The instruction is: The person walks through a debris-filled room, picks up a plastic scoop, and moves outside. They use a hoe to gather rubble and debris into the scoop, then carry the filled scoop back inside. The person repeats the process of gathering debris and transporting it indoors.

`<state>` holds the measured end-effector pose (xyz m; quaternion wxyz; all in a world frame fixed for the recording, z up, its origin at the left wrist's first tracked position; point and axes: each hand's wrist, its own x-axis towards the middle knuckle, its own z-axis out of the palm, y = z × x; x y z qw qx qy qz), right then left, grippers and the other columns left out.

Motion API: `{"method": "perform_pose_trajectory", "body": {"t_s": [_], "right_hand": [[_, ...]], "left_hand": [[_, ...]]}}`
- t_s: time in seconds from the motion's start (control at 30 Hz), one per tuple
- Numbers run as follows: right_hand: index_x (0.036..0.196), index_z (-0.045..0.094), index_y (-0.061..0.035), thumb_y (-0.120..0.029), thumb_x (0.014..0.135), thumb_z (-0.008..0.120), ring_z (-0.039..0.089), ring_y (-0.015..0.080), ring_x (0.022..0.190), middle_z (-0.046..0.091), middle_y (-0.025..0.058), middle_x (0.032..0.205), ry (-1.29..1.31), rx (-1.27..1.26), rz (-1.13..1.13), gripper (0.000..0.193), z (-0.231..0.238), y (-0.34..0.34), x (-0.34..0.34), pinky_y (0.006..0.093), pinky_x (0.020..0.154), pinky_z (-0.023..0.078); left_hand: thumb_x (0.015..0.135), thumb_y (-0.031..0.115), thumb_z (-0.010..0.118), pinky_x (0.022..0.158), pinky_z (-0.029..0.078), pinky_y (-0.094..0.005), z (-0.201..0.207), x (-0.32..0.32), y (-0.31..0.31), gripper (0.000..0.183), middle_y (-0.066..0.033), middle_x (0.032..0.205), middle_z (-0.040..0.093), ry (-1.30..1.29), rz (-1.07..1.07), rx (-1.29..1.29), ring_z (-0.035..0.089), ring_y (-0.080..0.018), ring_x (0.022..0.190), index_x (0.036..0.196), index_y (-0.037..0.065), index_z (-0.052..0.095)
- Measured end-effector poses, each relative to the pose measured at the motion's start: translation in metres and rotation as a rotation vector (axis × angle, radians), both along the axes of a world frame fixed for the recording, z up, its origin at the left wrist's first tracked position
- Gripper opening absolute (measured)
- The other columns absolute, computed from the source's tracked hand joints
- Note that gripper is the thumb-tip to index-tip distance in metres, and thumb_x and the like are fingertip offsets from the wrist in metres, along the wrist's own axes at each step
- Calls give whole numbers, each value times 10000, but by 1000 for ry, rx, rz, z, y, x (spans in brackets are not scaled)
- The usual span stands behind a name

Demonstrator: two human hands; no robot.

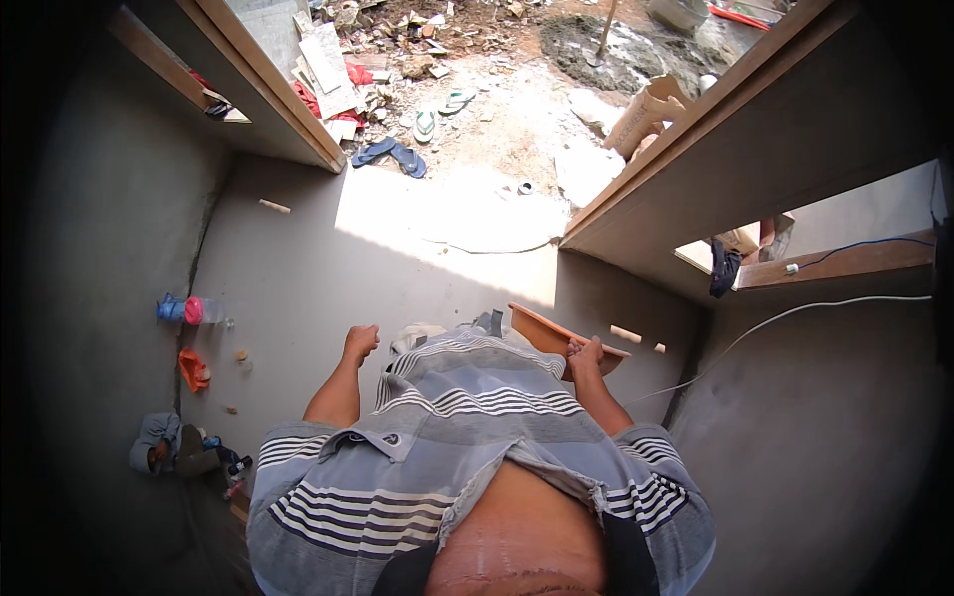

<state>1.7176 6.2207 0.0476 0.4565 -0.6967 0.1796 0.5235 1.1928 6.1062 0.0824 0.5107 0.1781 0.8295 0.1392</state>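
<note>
The right hand (586,350) grips the rim of an empty orange mortar pan (556,336) at hip height, the left hand (360,343) hangs clenched and empty, the doorway (447,214) ahead.

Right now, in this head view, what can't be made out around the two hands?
- Orange-brown pan: its inside and far side, hidden by the striped shirt.
- Right hand: fingers wrapped around the pan's rim, grip partly hidden.
- Left hand: fisted; contents, if any, too small to tell.
</note>
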Motion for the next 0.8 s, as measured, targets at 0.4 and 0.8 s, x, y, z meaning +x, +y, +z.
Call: {"method": "perform_pose_trajectory", "body": {"t_s": [0.4, 0.8], "right_hand": [[1051, 492, -19, -377, 958, 507, 594, 231, 667, 538, 132, 791, 238, 246, 283, 371, 77, 296, -176, 297, 496, 492], [1051, 526, -39, -356, 913, 584, 530, 170, 495, 581, 104, 764, 174, 417, 578, 351, 145, 507, -286, 284, 440, 422]], "left_hand": [[852, 775, 356, 911, 412, -504, 24, -3, 267, 889, -192, 1209, 572, -230, 144, 78, 563, -334, 1103, 1174, -26, 569], [822, 592, 601, 1006, 364, -603, 63, -64, 556, 838, -230, 1391, 392, -576, 477, 211, 450, -421, 1205, 1398, 36, 353]]}}
